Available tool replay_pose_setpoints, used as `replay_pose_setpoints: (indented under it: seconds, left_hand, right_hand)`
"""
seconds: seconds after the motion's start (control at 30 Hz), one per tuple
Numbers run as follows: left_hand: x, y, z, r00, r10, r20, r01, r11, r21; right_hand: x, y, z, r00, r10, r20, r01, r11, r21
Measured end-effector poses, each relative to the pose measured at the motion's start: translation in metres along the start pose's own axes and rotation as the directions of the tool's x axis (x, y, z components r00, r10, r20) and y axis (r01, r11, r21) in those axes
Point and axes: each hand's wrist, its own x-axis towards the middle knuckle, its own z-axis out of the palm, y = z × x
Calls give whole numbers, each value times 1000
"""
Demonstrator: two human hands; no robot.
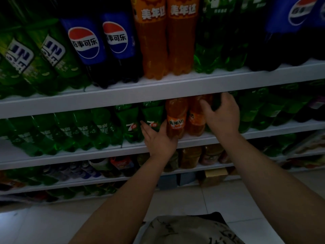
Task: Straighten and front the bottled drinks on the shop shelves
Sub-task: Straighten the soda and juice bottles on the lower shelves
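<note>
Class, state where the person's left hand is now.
Head view, centre: the left hand is at the second shelf's front edge, before a green 7-Up bottle, thumb beside an orange bottle.

Two large orange bottles [153,46] (top shelf [158,88]), two 7-Up bottles [130,124], two hands [159,140].

My left hand [158,140] and right hand [223,115] are bare. So are my left forearm [123,196] and right forearm [267,173], uncovered right down to the lower edge of the view. Below them my garment [190,229] shows as pale greyish-beige cloth printed with dark, brush-like strokes resembling written characters. A darker band of fabric runs along its upper right edge.
</note>
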Motion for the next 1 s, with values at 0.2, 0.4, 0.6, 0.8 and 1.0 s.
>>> replay_pose_setpoints:
  seconds: [0.2,0.4,0.6,0.8,1.0]
  left_hand:
    - [-2,26,10,983,-142,-113,128,984,-124]
    - [-2,22,10,985,-134,-109,111,974,-197]
    - [0,25,11,980,-121,-161,90,978,-187]
    - [-4,22,14,980,-99,-173,73,986,-148]
    - [-8,21,13,974,-64,-215,30,987,-158]
  right_hand:
    - [25,-11,15,974,183,133,-162,975,-154]
    - [42,7,3,912,130,390,-204,967,154]
    - [38,10,3,921,112,374,-216,944,249]
    - [25,1,18,992,79,99,-77,997,-21]
    - [41,13,6,898,139,417,-233,955,183]
